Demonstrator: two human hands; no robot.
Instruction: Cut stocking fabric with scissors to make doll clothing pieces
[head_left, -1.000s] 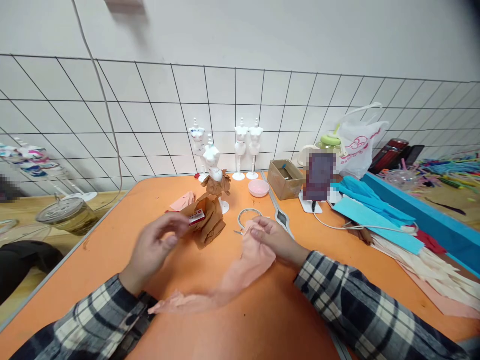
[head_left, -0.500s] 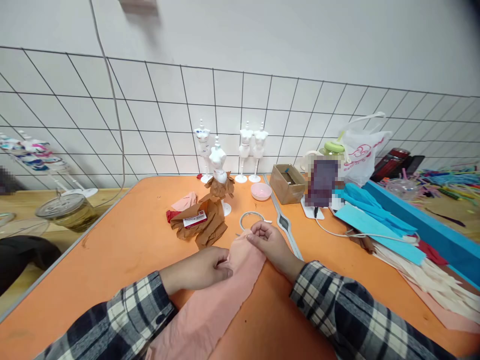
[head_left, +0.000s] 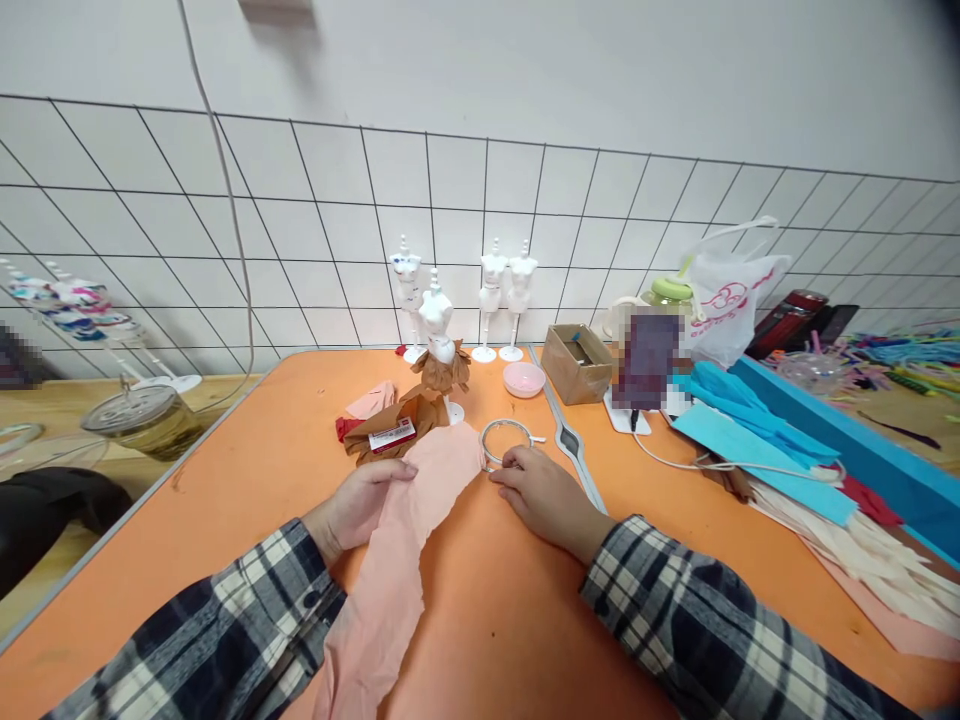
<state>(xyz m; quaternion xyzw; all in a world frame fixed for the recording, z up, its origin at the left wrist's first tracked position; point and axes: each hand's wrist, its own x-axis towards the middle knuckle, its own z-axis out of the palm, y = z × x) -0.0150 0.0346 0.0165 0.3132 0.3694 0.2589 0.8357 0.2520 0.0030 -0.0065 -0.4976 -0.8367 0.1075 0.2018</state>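
Observation:
A long strip of pink crepe-like paper point(head_left: 397, 570) runs from the front edge of the view up to the middle of the orange table, its right edge wavy and torn-looking. My left hand point(head_left: 364, 505) is closed on its left side, thumb on top and fingers beneath. My right hand point(head_left: 544, 497) rests by the table, apart from the paper, its thumb and fingers drawn together at the near edge of a thin pale ring point(head_left: 506, 424) that looks like a tape roll. What those fingertips hold, if anything, is hidden.
Behind the paper lie crumpled brown paper point(head_left: 420, 412) and a labelled packet point(head_left: 391, 434). A small white dress form point(head_left: 436, 312) wears a brown paper skirt. Further objects are a pink bowl point(head_left: 523, 379), a cardboard box point(head_left: 577, 364), a grey strap point(head_left: 571, 442) and blue paper point(head_left: 761, 460).
My right hand has let go of the pink paper and lowered toward the ring. My left hand has moved left with the paper, whose top end now lies over the brown paper.

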